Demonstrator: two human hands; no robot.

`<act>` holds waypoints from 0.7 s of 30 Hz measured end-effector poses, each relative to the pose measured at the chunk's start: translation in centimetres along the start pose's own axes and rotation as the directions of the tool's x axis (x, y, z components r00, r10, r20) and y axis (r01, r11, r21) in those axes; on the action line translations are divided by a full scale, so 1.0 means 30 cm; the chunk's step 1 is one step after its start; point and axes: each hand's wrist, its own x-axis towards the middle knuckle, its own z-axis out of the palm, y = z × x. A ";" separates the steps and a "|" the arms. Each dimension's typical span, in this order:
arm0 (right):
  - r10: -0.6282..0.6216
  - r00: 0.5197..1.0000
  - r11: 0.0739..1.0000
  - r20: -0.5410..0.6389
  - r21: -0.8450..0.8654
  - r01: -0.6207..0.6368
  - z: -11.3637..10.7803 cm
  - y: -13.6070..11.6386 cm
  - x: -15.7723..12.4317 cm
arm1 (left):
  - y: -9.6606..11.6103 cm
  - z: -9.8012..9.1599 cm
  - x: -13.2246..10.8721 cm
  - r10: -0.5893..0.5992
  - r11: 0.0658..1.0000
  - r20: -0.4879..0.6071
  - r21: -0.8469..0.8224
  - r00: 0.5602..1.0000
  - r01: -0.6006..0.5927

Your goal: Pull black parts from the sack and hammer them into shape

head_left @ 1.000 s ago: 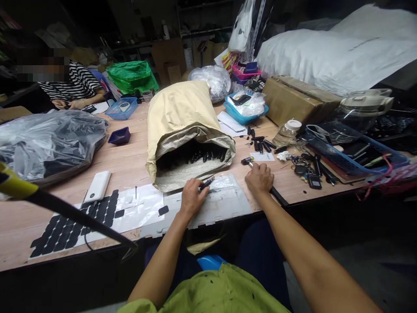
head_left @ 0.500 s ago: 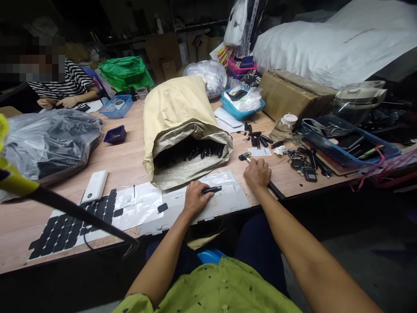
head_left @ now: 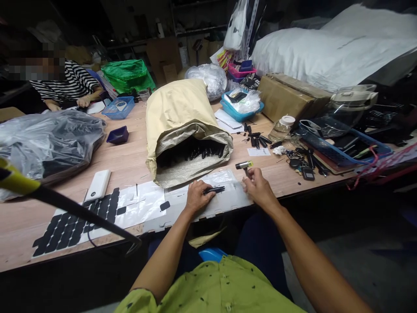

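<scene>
My left hand [head_left: 196, 195] is closed on one end of a slim black handle-like piece [head_left: 215, 190], pressed down on the white board [head_left: 233, 201] at the table's front edge. The piece's free end points right; its exact kind is too small to tell. My right hand [head_left: 259, 188] grips a small mallet [head_left: 244, 165] with one black face and one yellow-green face. The mallet's head is raised above the fingers, to the right of the black piece. Just behind my hands lies a large cream sack [head_left: 177, 106], its mouth facing me, with many dark pieces inside.
Loose black pieces [head_left: 257, 140], a glass jar [head_left: 282, 130] and a blue basket [head_left: 345, 143] stand on the right. Leftward are a white power bank [head_left: 98, 184], a sheet of black stickers [head_left: 74, 224] and a purple tray [head_left: 117, 135]. Another person [head_left: 70, 82] works at far left.
My right hand has lifted the mallet off the table and moved it slightly left, turning its head. My left hand still holds the black piece in nearly the same place.
</scene>
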 end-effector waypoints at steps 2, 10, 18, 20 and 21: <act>-0.057 0.998 0.997 0.040 0.047 0.055 0.037 -0.017 -0.081 | 0.001 0.001 0.001 -0.001 1.000 0.003 -0.007 1.000 0.001; -0.410 0.911 0.912 -0.049 -0.010 0.410 0.158 -0.026 -0.160 | 0.000 0.005 0.009 -0.006 0.998 0.020 -0.061 1.000 0.007; -0.390 0.921 0.911 0.001 -0.146 0.386 0.199 -0.037 -0.166 | 0.009 0.007 0.014 -0.033 0.997 0.029 -0.075 0.999 0.036; -0.404 0.915 0.906 -0.002 -0.141 0.399 0.194 -0.058 -0.171 | 0.010 0.007 0.016 -0.041 0.996 0.031 -0.074 0.999 0.043; -0.415 0.910 0.902 -0.003 -0.137 0.410 0.195 -0.070 -0.176 | 0.010 0.007 0.017 -0.043 0.996 0.033 -0.070 0.999 0.045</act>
